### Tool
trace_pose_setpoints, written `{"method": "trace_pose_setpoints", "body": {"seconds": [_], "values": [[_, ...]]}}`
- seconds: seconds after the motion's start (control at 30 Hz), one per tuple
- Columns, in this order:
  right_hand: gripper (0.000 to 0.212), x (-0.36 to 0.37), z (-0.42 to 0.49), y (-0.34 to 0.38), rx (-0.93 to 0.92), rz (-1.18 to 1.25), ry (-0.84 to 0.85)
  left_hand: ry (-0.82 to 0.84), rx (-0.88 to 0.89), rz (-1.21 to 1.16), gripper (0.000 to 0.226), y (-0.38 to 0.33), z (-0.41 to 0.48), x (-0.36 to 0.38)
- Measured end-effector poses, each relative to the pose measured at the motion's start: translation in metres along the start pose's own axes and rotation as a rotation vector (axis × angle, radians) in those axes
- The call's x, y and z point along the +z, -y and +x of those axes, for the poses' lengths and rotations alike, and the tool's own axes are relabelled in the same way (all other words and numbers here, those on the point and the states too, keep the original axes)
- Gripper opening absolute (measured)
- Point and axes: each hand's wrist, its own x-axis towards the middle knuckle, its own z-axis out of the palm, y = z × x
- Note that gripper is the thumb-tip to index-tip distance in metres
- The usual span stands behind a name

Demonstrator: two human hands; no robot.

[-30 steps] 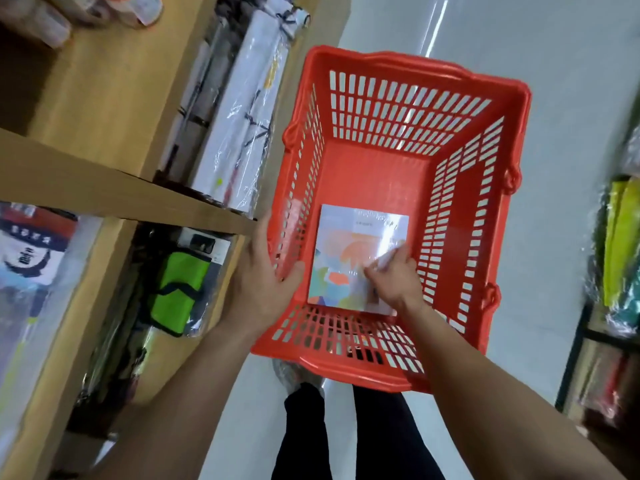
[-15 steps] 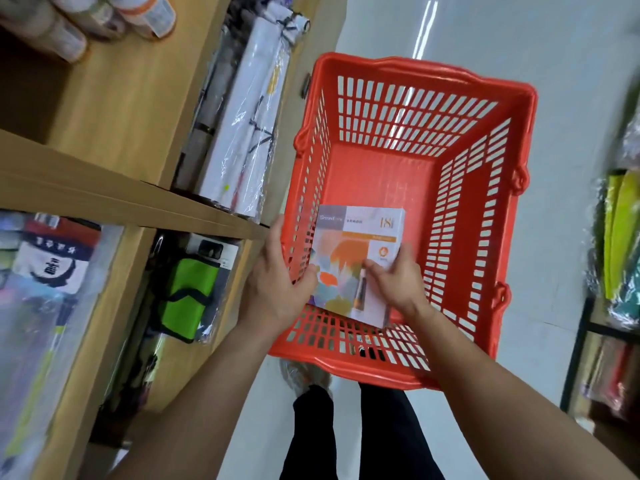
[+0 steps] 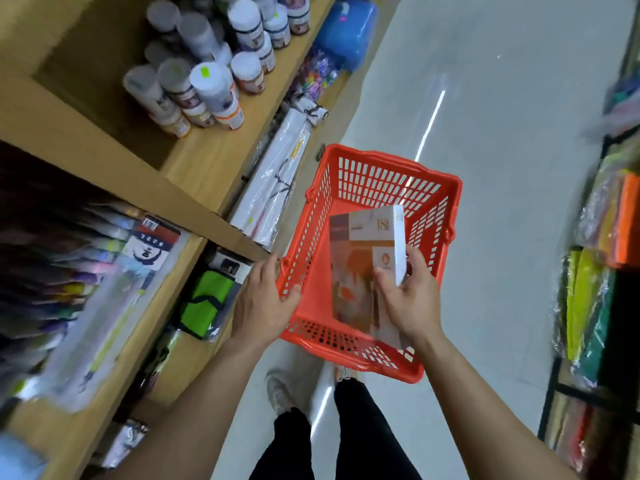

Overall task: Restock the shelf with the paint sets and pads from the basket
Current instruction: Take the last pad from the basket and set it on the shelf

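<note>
A: Where is the paint set box [image 3: 360, 261]?

B: Tilted up over the red basket [image 3: 433, 188], its printed face toward the camera and its top edge pointing away. The right hand [image 3: 410, 299] holds it by the lower right corner, thumb across the front, the other fingers wrapped around the white side edge.

A: So the box sits mostly above and to the left of that hand?

B: Yes, its long body rises past the knuckles.

A: And the left hand [image 3: 263, 299]?

B: On the basket's near-left rim, fingers spread loosely, thumb tip against the mesh wall; it does not touch the box.

A: Around them?

B: To the left, a wooden shelf [image 3: 194, 199] with white-capped bottles [image 3: 207, 84] above, and a green pouch [image 3: 204, 303] lower down. The grey floor [image 3: 502, 98] runs ahead. The basket's interior shows only 1 item, the box.
</note>
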Motion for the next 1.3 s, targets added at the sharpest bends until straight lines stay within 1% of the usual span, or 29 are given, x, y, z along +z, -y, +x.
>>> {"method": "trace_pose_setpoints", "body": {"seconds": [0.13, 0.27, 0.33, 0.4, 0.5, 0.53, 0.6, 0.67, 0.7, 0.8, 0.9, 0.97, 1.03, 1.1, 1.17, 1.23, 1.3], "values": [[0.038, -0.036, -0.017, 0.057, -0.142, 0.117, 0.044, -0.058, -0.023, -0.108, 0.068, -0.02, -0.046, -0.039], [0.037, -0.06, -0.049, 0.119, -0.286, 0.246, 0.148, -0.152, -0.046, -0.273, 0.069, -0.034, -0.099, -0.081], [0.037, -0.066, -0.07, 0.146, -0.357, 0.295, 0.212, -0.209, -0.048, -0.377, 0.071, -0.034, -0.128, -0.102], [0.037, -0.069, -0.096, 0.17, -0.414, 0.344, 0.296, -0.263, -0.04, -0.513, 0.065, -0.029, -0.16, -0.122], [0.031, -0.063, -0.139, 0.199, -0.465, 0.39, 0.392, -0.387, -0.047, -0.729, 0.053, -0.014, -0.216, -0.15], [0.029, -0.058, -0.154, 0.209, -0.481, 0.406, 0.42, -0.434, -0.047, -0.765, 0.054, -0.006, -0.236, -0.16], [0.026, -0.044, -0.188, 0.226, -0.513, 0.428, 0.489, -0.539, -0.041, -0.756, 0.057, 0.016, -0.278, -0.176], [0.023, -0.027, -0.227, 0.241, -0.554, 0.407, 0.555, -0.645, -0.078, -0.78, 0.06, 0.044, -0.324, -0.192], [0.025, -0.018, -0.248, 0.249, -0.58, 0.399, 0.598, -0.702, -0.091, -0.793, 0.063, 0.057, -0.348, -0.199], [0.045, 0.014, -0.307, 0.268, -0.657, 0.358, 0.728, -0.877, -0.14, -0.812, 0.063, 0.095, -0.42, -0.216], [0.053, 0.047, -0.367, 0.287, -0.757, 0.304, 0.859, -1.02, -0.194, -0.78, 0.061, 0.132, -0.483, -0.228], [0.051, 0.075, -0.405, 0.3, -0.811, 0.281, 0.889, -1.093, -0.28, -0.713, 0.06, 0.158, -0.516, -0.24], [0.049, 0.109, -0.436, 0.311, -0.84, 0.264, 0.873, -1.151, -0.352, -0.646, 0.059, 0.187, -0.541, -0.25], [0.049, 0.139, -0.466, 0.327, -0.878, 0.227, 0.876, -1.162, -0.444, -0.567, 0.06, 0.213, -0.559, -0.262], [0.046, 0.166, -0.491, 0.338, -0.933, 0.103, 0.94, -1.088, -0.514, -0.48, 0.087, 0.235, -0.569, -0.272], [0.058, 0.193, -0.512, 0.349, -0.975, -0.094, 0.985, -0.982, -0.549, -0.438, 0.11, 0.253, -0.575, -0.282], [0.068, 0.217, -0.525, 0.355, -1.004, -0.285, 0.987, -0.865, -0.556, -0.425, 0.128, 0.269, -0.578, -0.291]]}}
